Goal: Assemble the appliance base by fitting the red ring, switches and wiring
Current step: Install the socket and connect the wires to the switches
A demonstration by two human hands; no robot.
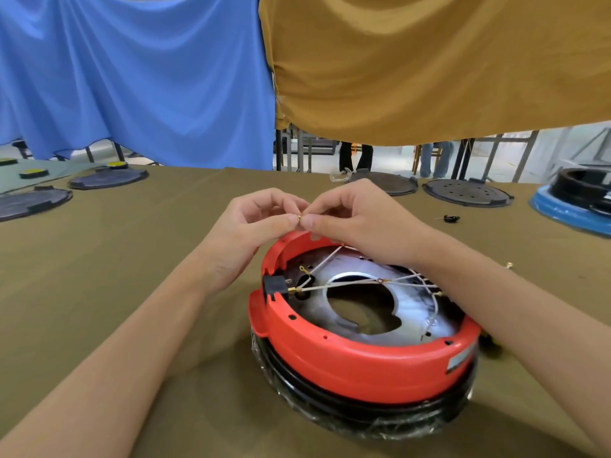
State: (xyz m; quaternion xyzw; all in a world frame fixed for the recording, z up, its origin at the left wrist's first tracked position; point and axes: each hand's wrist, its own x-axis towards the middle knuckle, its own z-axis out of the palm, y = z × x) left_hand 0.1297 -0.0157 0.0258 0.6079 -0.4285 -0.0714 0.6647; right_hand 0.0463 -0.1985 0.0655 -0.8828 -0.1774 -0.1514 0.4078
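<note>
bright, even daylight | soft shadows | wide-angle edge distortion | sharp

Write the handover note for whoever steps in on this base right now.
Left hand and right hand: both pinch a small brass terminal on a white wire, above the far rim.
Red ring: seated on the black base on the table.
Done: black switch sits in the ring's left wall, with a wire attached.
Left: fit the held terminal; a loose ring terminal lies inside, unattached.
</note>
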